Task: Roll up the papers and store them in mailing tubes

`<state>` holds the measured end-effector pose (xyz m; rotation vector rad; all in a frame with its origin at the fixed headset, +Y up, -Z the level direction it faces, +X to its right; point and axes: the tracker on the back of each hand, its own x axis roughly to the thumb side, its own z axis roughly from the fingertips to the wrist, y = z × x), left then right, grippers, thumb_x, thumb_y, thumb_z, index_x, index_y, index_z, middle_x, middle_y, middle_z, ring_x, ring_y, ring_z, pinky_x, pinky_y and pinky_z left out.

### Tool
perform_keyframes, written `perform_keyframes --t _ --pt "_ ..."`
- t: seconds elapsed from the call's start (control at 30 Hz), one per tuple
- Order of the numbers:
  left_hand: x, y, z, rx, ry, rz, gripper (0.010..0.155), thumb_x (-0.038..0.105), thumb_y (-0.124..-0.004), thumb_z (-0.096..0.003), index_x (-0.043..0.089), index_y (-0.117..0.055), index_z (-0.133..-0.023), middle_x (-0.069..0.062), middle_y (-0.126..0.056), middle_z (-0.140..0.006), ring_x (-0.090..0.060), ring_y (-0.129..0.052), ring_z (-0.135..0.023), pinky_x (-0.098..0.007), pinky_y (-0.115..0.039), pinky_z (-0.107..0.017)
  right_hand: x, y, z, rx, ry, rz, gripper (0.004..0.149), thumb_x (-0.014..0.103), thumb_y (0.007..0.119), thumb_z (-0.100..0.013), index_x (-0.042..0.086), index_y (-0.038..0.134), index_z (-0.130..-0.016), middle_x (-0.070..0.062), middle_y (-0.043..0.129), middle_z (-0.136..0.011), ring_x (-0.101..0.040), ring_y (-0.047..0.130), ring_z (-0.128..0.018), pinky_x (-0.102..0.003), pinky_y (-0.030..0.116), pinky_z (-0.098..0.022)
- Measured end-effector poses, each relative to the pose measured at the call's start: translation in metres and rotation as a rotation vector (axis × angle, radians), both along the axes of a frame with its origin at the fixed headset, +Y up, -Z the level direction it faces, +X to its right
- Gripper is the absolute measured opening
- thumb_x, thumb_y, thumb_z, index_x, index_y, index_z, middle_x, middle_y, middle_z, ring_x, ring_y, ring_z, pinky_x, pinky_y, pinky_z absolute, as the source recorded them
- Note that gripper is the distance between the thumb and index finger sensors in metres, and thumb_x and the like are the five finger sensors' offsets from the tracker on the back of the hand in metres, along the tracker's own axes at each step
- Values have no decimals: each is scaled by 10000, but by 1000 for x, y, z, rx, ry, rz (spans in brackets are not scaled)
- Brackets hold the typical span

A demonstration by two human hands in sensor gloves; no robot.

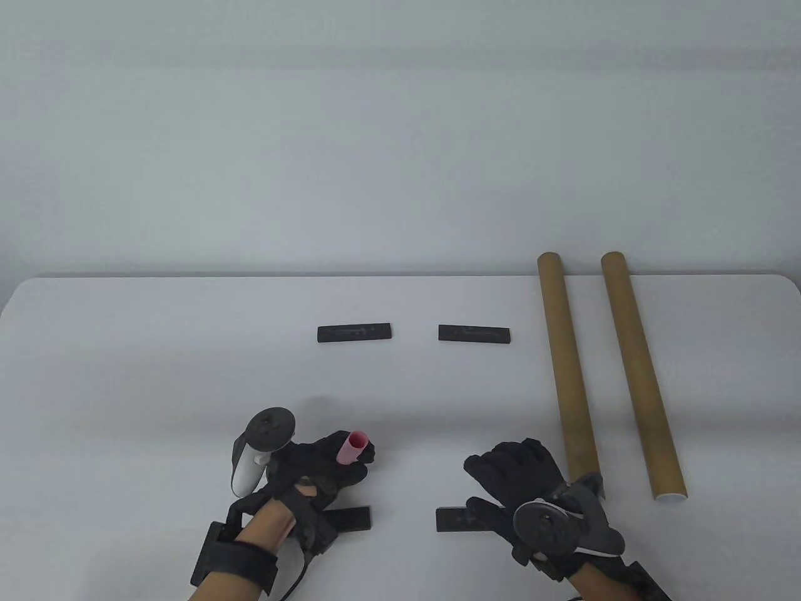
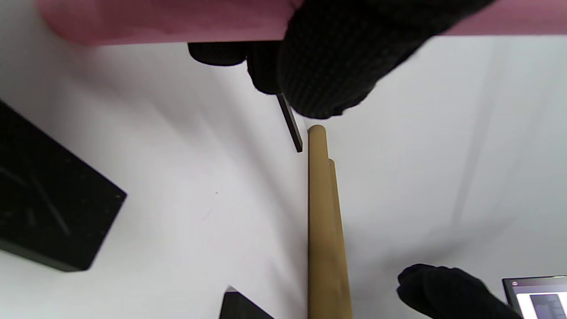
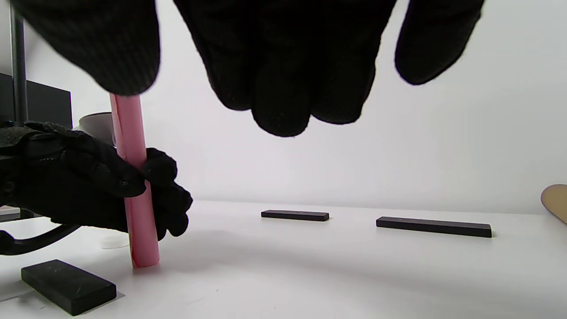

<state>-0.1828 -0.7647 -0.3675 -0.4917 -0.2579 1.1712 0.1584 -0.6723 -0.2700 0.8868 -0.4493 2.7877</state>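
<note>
My left hand (image 1: 325, 466) grips a rolled pink paper (image 1: 352, 447) and holds it upright, its lower end on the white table (image 1: 188, 350). The roll shows as a pink stick in the right wrist view (image 3: 135, 208) and as a pink band along the top of the left wrist view (image 2: 168, 20). My right hand (image 1: 519, 476) hovers empty with its fingers spread, just left of the near end of a brown mailing tube (image 1: 568, 369). A second mailing tube (image 1: 641, 375) lies to the right of it, with a white cap at its near end.
Two black flat bars (image 1: 354, 333) (image 1: 474, 333) lie side by side at mid table. Two more black bars (image 1: 350, 519) (image 1: 460, 519) lie near the front edge, partly under my hands. A screen corner (image 2: 538, 297) shows at the bottom right of the left wrist view.
</note>
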Motion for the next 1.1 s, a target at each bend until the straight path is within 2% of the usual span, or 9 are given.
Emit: perform_keyframes --t 0.23,0.3,0.47,0.63,0.7,0.73,0.83,0.97,1.1 --pt "0 13 3 101 46 -97 359 280 -899 -410 365 -870 -757 -2 -892 -844 -313 -818 -914 -598 -453 -733 4 2 -1 12 -21 -12 658 568 805 -469 159 812 -984 -96 917 -921 -425 888 -895 -706 681 -655" --pt "1 26 8 150 89 -277 362 282 -894 -410 357 -870 -763 -6 -907 -829 -315 -851 -886 -601 -480 -732 8 5 -3 21 -38 -23 667 570 808 -466 156 805 -990 -103 906 -933 -433 881 -901 -714 680 -651" --pt "12 56 27 406 112 -722 379 311 -879 -414 365 -859 -789 4 -911 -833 -299 -866 -882 -599 -491 -739 36 21 -15 36 -192 -48 702 569 823 -468 128 782 -1012 -146 855 -982 -485 835 -922 -742 670 -631" --pt "21 69 40 553 153 -948 402 327 -874 -413 378 -847 -811 13 -905 -850 -289 -865 -894 -591 -496 -748 101 28 -49 -145 -506 -64 760 569 831 -488 87 709 -1062 -198 762 -1046 -547 768 -948 -765 651 -618" --pt "20 72 41 577 184 -1011 406 334 -872 -413 380 -845 -816 17 -906 -851 -284 -865 -895 -586 -500 -749 144 23 -74 -139 -743 -50 696 548 858 -475 109 783 -1010 -163 844 -982 -490 854 -901 -743 684 -628" --pt "20 72 42 572 198 -1024 406 333 -872 -414 380 -844 -817 17 -907 -851 -285 -868 -893 -586 -500 -751 151 21 -79 -160 -778 -22 703 550 857 -475 107 774 -1016 -160 840 -984 -487 851 -904 -741 686 -629" --pt "15 71 40 559 232 -1080 409 337 -871 -415 374 -843 -821 13 -907 -851 -285 -867 -893 -586 -499 -753 196 0 -109 -377 -952 73 805 564 864 -468 75 670 -1077 -196 749 -1043 -530 774 -942 -748 674 -624" --pt "8 70 37 537 247 -1093 415 338 -869 -416 375 -837 -828 14 -903 -857 -287 -862 -898 -589 -493 -754 230 -38 -135 -642 -1082 59 1003 600 884 -430 0 481 -1125 -242 622 -1078 -563 707 -955 -747 668 -621" --pt "3 71 37 543 255 -1105 418 340 -867 -416 379 -835 -830 15 -902 -859 -283 -862 -900 -589 -492 -754 238 -68 -147 -786 -1133 -2 1051 606 901 -406 -34 460 -1113 -253 630 -1043 -548 742 -906 -701 699 -621"
